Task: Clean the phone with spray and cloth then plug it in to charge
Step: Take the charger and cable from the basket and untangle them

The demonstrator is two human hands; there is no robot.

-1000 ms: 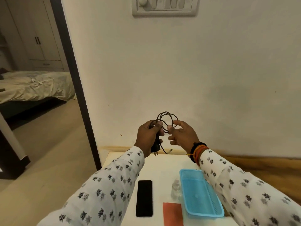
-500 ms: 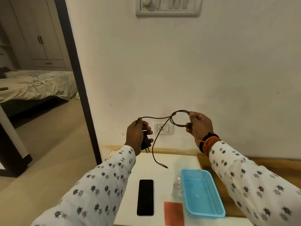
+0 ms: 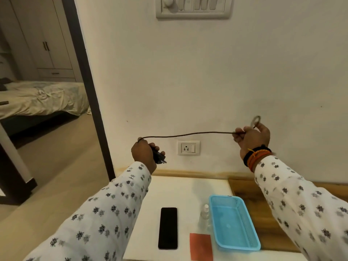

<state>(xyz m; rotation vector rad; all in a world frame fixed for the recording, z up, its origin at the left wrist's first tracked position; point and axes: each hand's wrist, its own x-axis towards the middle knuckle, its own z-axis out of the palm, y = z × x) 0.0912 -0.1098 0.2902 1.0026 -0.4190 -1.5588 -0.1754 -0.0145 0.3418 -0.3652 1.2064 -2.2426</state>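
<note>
Black charger cable stretched between hands: left hand fisted around plug adapter, right hand pinching cable. Phone flat on table.

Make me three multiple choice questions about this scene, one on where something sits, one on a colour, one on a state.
1. Where does the black rectangular phone lie?
A. on the white table
B. in the basket
C. in a hand

2. What colour is the rectangular plastic mesh basket?
A. red
B. light blue
C. green

3. How is the thin dark charger cable?
A. coiled on the table
B. plugged into the white wall socket
C. stretched between both hands

Answers: 1 A, it lies flat on the tabletop left of the basket. 2 B, its walls are light blue. 3 C, the left hand holds the plug end and the right hand the other.
</note>
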